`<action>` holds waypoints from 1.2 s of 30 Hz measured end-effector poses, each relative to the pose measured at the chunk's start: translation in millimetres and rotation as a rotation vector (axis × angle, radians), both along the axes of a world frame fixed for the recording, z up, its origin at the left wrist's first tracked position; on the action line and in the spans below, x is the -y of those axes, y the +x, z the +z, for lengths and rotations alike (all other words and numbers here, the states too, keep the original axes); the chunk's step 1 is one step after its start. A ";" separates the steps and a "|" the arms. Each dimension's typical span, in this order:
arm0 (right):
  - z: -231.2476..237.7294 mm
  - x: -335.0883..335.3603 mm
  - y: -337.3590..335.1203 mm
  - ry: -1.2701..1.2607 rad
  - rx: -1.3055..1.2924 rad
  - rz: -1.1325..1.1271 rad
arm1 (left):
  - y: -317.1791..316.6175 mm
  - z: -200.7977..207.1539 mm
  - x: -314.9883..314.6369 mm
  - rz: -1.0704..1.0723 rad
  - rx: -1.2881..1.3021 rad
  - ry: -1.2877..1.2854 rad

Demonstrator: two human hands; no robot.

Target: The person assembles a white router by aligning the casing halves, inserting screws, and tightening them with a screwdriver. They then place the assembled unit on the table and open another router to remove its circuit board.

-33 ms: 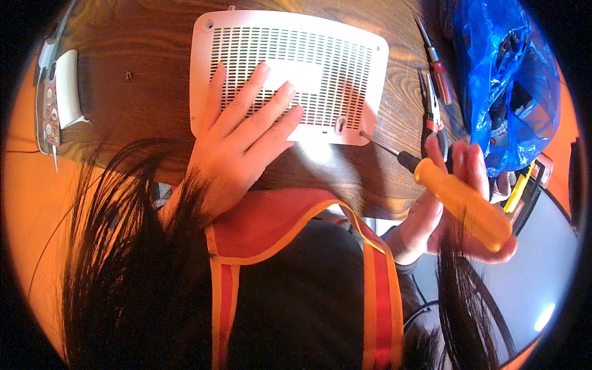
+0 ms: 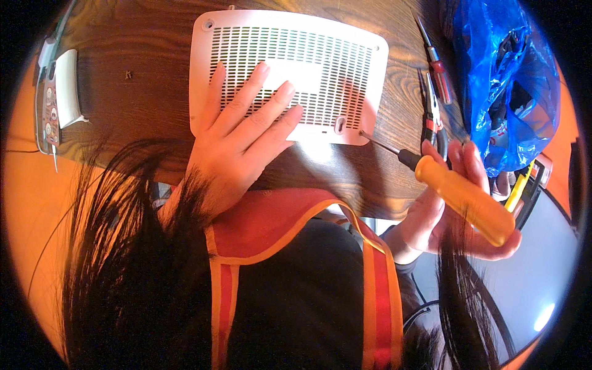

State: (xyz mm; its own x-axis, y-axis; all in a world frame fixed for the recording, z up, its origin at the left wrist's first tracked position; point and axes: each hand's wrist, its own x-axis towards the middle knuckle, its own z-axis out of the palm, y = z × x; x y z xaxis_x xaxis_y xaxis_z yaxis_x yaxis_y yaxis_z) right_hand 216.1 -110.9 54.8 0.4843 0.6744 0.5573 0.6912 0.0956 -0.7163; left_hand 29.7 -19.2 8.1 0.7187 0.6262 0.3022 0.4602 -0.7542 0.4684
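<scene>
A white plastic casing (image 2: 333,68) with a slotted grille lies flat on the brown wooden table (image 2: 148,37). My left hand (image 2: 237,135) rests on its left half, fingers straight and spread, holding nothing. At the casing's near right corner, the tip of a yellow-handled screwdriver (image 2: 462,197) stands in a small screw hole. The shaft slants down to the right. My right hand (image 2: 425,216) has that handle between thumb and fingers, its end against the hand near the little finger. The screw itself is too small to make out.
Right of the casing lie pliers (image 2: 432,111) and a red-handled screwdriver (image 2: 439,77). Beyond them sits a blue plastic bag (image 2: 493,74). A power strip (image 2: 50,105) and a curved white piece (image 2: 69,86) lie at the left edge. Dark hair hangs across the lower view.
The yellow handle has shifted slightly up and to the right, and my right fingers have moved a little around it. My left hand stays in place on the casing.
</scene>
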 end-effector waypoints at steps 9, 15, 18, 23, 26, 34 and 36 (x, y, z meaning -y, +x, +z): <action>12.6 -15.3 26.7 0.169 -0.248 0.305 | -1.3 0.9 -0.3 0.000 -0.014 -0.006; 10.1 -19.4 24.2 0.158 -0.102 0.256 | -1.7 -0.2 -0.1 -0.002 -0.006 -0.001; 9.0 -16.1 21.3 0.163 -0.129 0.241 | -1.7 -0.6 0.3 0.009 -0.007 0.006; 11.0 -18.8 32.1 0.049 0.236 0.240 | -0.9 -1.1 0.2 0.010 -0.002 -0.008; 11.5 -26.9 35.8 0.087 0.189 0.436 | -1.3 -1.0 0.1 0.010 -0.003 0.000; 3.8 -33.1 32.4 0.188 0.192 0.178 | -1.1 -1.5 0.0 0.015 0.003 0.012; -2.7 -31.2 57.6 0.311 0.500 0.322 | -1.2 -2.1 -0.3 0.006 -0.001 0.011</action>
